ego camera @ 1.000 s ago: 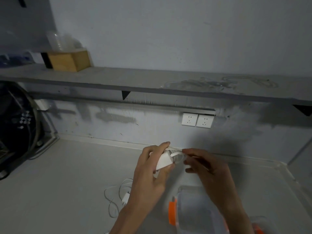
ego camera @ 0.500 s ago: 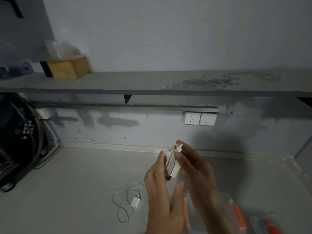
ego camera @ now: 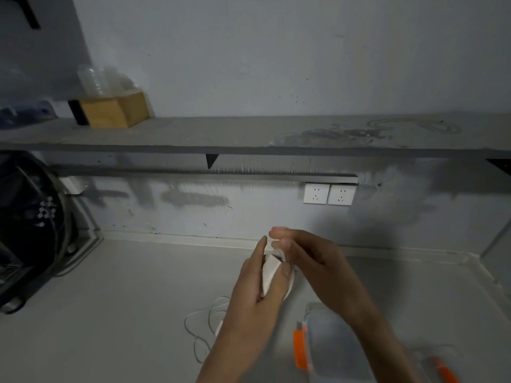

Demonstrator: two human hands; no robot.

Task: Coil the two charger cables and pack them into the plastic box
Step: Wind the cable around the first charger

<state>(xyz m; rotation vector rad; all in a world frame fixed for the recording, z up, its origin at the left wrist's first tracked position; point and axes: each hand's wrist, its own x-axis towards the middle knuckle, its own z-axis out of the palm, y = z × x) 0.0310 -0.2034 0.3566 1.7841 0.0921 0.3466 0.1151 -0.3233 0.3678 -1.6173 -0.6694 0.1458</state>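
My left hand (ego camera: 254, 294) grips a white charger block (ego camera: 269, 275) with its cable wound around it, held above the counter. My right hand (ego camera: 309, 264) touches the top of that bundle with its fingertips, pinching the cable end. A second white charger cable (ego camera: 201, 324) lies loose and tangled on the counter, partly hidden behind my left wrist. The clear plastic box (ego camera: 331, 344) with orange latches (ego camera: 300, 349) stands open at the lower right, under my right forearm.
A grey shelf (ego camera: 249, 136) runs across the wall with a wooden block (ego camera: 113, 111) and clear cups on it. Two white wall sockets (ego camera: 329, 194) sit below. A dark appliance (ego camera: 27, 230) fills the left edge. An orange-edged lid (ego camera: 442, 369) lies far right.
The bundle has tipped from upright in my right fingers into my left hand's grip. My right fingers moved onto its top. The view shifted slightly.
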